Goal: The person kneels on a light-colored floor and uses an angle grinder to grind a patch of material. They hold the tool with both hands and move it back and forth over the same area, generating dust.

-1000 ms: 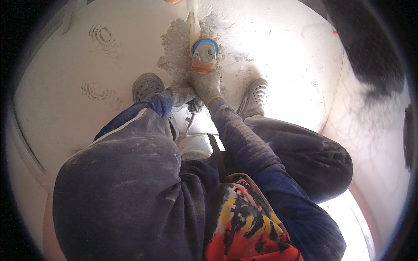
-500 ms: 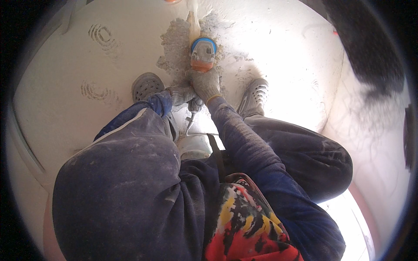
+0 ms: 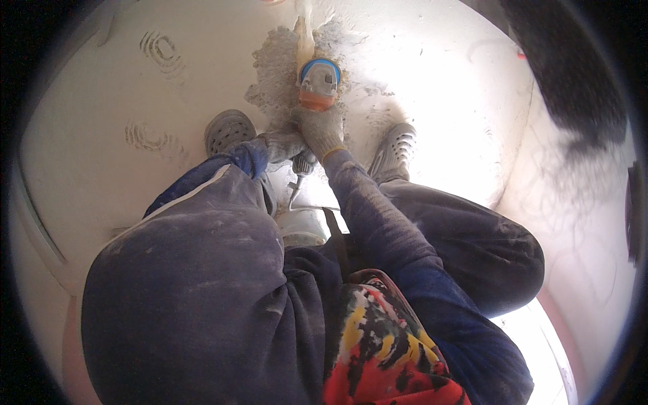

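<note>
You have one power tool [image 3: 318,82] in your hands, a grinder-like machine with a blue guard at its far end, a grey body and an orange band nearest you. Your right hand [image 3: 321,131], in a grey knit glove with a yellow cuff edge, is clenched around the tool's near end just below that orange band. Your left hand [image 3: 282,144], gloved the same way, is closed on the dark handle [image 3: 302,164] that sticks out lower down, just beside and slightly nearer to you than the right hand. So the tool lies straight ahead of both hands, its blue end pointing away from you toward the far edge of the floor [image 3: 432,81].

The blue end sits on one rough grey patch [image 3: 277,64] in the white floor, touching the right side of that patch, where a pale narrow groove [image 3: 304,30] runs on toward the far edge. Two sets of curved ridged marks [image 3: 156,48] [image 3: 150,138] are pressed into the floor toward its left edge, well apart from the tool.

Your two grey perforated shoes stand on either side of the hands: the left shoe [image 3: 228,130] just left of the left hand, the right shoe [image 3: 397,150] to the right of your right forearm. Both dusty blue sleeves and both dark trouser knees fill the near half of the view
</note>
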### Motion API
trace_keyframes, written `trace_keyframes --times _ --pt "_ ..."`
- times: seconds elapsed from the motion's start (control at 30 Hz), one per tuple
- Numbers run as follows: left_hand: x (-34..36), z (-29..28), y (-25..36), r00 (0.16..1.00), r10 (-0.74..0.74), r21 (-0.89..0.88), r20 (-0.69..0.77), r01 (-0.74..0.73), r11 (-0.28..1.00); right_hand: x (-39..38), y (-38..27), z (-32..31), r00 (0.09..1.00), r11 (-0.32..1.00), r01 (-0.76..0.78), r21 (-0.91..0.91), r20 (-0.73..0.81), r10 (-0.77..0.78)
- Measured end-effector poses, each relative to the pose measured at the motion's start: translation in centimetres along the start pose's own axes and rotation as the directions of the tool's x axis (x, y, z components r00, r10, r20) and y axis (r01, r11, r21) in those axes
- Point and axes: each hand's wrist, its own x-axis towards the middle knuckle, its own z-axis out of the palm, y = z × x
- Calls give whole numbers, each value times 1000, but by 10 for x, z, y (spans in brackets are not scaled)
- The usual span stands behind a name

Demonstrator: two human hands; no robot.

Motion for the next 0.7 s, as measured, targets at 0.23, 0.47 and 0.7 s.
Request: trace_keyframes --times 0.23,0.47,0.7 --pt "5 2 -5 1000 7 -1 12 -7 1000 7 15 2 995 997 7 -74 -96 -15" --pt "9 3 -11 1000 12 -17 25 -12 1000 -2 9 -3 993 976 -63 -208 -107 42" --pt "11 3 -13 1000 9 -27 26 -8 1000 -4 12 1 998 988 31 -151 -53 -39"
